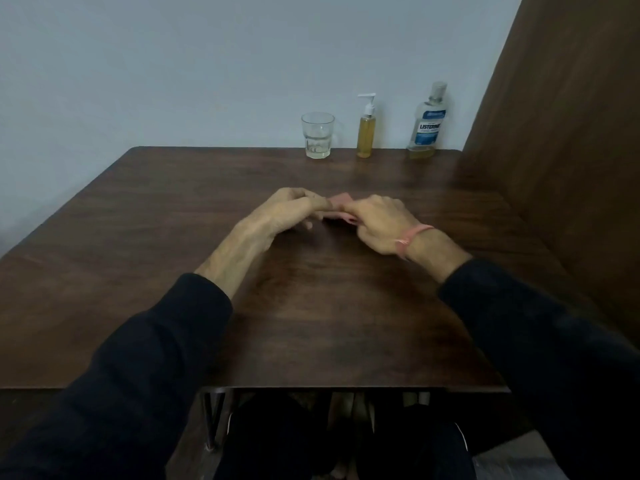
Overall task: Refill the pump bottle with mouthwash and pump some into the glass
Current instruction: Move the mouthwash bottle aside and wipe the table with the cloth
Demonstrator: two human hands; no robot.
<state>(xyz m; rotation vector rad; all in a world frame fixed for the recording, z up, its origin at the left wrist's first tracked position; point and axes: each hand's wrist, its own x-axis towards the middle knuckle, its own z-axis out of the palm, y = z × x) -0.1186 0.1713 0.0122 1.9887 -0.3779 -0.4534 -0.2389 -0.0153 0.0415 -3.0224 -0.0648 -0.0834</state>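
Observation:
A clear glass point(317, 135) with a little pale liquid at its bottom stands at the table's far edge. To its right is the pump bottle point(366, 128), full of amber liquid, with a white pump on top. Further right stands the mouthwash bottle point(426, 121), capped, with only a little yellowish liquid at the bottom. At mid-table my left hand point(291, 211) and my right hand point(375, 225) meet, both pinching a small pink cloth point(337, 201) held just above the wood. My fingers hide most of the cloth.
The dark wooden table point(311, 306) stands against a pale wall, with a brown wooden panel point(571, 133) along its right side. A pink band circles my right wrist. My knees show under the near edge.

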